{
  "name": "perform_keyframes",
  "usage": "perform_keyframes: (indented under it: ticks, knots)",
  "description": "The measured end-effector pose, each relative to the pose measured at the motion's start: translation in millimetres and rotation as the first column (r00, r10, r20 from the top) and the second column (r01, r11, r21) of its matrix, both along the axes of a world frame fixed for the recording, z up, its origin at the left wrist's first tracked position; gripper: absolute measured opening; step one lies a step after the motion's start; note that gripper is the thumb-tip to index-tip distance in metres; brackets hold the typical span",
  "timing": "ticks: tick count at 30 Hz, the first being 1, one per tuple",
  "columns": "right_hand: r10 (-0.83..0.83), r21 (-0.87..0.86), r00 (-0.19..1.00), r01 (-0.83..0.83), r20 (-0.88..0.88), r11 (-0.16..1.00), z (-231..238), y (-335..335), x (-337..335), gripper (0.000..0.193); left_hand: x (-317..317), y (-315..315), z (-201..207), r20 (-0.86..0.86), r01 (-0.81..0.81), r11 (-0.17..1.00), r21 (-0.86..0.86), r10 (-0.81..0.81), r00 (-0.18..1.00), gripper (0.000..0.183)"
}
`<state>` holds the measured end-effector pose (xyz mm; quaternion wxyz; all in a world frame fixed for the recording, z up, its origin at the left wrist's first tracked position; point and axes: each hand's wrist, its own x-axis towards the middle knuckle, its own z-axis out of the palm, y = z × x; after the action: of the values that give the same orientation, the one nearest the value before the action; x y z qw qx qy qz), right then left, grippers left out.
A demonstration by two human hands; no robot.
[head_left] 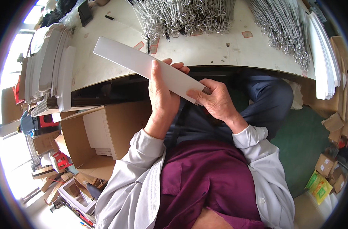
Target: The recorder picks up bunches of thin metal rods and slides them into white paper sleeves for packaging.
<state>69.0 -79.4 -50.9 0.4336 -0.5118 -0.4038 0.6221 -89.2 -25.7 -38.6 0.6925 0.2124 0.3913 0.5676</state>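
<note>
A long, narrow white box (124, 57) slants across in front of me, its far end up to the left above the table. My left hand (162, 86) is wrapped round its middle, thumb along the top face and fingertips showing past the far edge. My right hand (216, 97) pinches the near right end, with the thumb on top. A greyish-brown bit shows at that end beside the fingers, and I cannot make out whether it is the box's opening or something inside. On the table, thin metal wire brushes with ring ends (185, 19) lie heaped beyond the box.
Another bundle of ring-ended metal wires (282, 34) lies at the table's right. White flat cartons are stacked at the left (48, 68) and right (323, 57). Below left stands an open cardboard box (124, 126) with white cartons inside. A black pen (109, 17) and a phone (84, 13) lie far left.
</note>
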Motion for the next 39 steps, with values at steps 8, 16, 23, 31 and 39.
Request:
perform_keyframes:
  ticks: [8,16,23,31,39]
  knots:
    - [0.085,0.021,0.995,-0.086,0.060,0.996,13,2,43,0.039,-51,-47,55,-0.975,0.763,0.623,0.173,-0.005,0.224,0.035]
    - [0.209,0.061,0.952,-0.228,0.224,0.972,14,1,28,0.036,-34,-9,37,-0.948,0.967,0.252,0.019,0.313,-0.063,0.073]
    - [-0.119,0.128,0.975,0.096,0.187,0.987,11,-16,50,0.023,-35,-19,16,-0.985,0.914,0.405,-0.027,0.145,-0.093,0.063]
    - [-0.302,0.272,0.936,0.248,0.179,0.930,-17,-24,36,0.020,-28,-30,5,-0.984,0.894,0.447,0.014,0.167,-0.068,0.061]
    - [-0.396,0.543,0.847,0.159,0.353,0.825,-15,-24,33,0.014,-29,-34,-5,-0.986,0.875,0.481,0.058,0.167,-0.027,0.060]
